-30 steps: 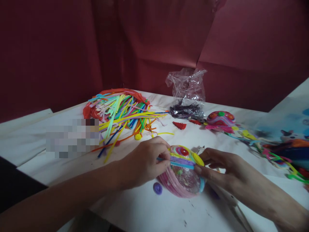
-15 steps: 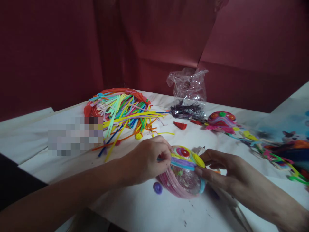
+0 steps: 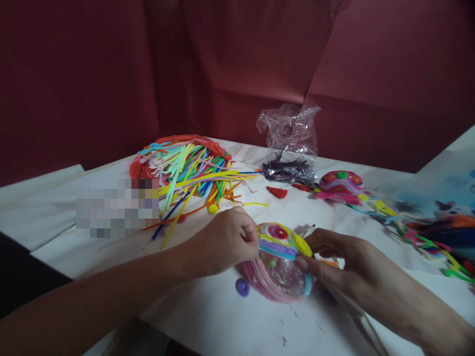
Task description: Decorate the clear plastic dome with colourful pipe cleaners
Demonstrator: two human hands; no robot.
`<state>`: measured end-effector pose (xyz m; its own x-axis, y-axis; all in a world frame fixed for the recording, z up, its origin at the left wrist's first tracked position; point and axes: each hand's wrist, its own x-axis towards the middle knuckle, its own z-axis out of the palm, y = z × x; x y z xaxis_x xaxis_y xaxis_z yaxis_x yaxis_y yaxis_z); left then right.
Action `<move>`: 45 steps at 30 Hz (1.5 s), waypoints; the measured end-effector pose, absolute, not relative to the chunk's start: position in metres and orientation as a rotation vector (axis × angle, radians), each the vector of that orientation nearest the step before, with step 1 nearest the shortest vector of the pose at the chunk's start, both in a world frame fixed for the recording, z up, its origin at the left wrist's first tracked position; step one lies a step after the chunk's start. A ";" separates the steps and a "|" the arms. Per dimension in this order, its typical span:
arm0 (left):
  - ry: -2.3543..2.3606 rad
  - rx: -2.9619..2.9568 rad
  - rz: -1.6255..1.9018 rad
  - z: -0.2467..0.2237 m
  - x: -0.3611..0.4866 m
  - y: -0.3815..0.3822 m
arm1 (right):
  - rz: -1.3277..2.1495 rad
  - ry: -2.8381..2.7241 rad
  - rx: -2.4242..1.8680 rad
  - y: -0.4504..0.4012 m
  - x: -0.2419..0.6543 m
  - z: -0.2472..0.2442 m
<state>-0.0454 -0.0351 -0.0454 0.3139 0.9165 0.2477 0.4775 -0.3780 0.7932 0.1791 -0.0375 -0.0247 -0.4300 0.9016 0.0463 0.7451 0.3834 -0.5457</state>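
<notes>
A rounded clear plastic shell (image 3: pixel 285 277), partly covered with coloured pipe cleaners, stands tilted just above or on the white table. Its upper part carries a red and white coiled eye and a yellow coil; pink strands curve round the lower left. My right hand (image 3: pixel 336 254) grips its right side, thumb in front and fingers behind. At the left edge my left hand (image 3: pixel 237 242) is closed in a pinch by the end of a light-blue pipe cleaner (image 3: pixel 276 252), which lies below a purple one. The pinching fingertips are partly hidden. A purple coil (image 3: pixel 242 287) lies beside the shell.
A heap of pipe cleaners (image 3: pixel 185 173) spills from a red bag at the back left. Behind stands a clear bag (image 3: pixel 291 143) with dark strands. A similar pink craft piece (image 3: pixel 340 185), red pieces (image 3: pixel 277 192) and loose coloured strands (image 3: pixel 411 232) lie beyond my right hand.
The shell has shifted slightly left. My left hand has turned a little, and the blue end that showed between its fingers is now out of sight. My right hand keeps its grip.
</notes>
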 end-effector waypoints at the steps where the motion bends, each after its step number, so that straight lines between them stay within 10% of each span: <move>1: 1.246 1.945 0.942 -0.047 -0.045 -0.035 | 0.657 -2.314 -1.452 -0.038 0.179 -0.025; 45: 0.804 1.077 1.099 -0.075 -0.036 -0.012 | 1.021 -1.845 -1.046 -0.008 0.179 -0.038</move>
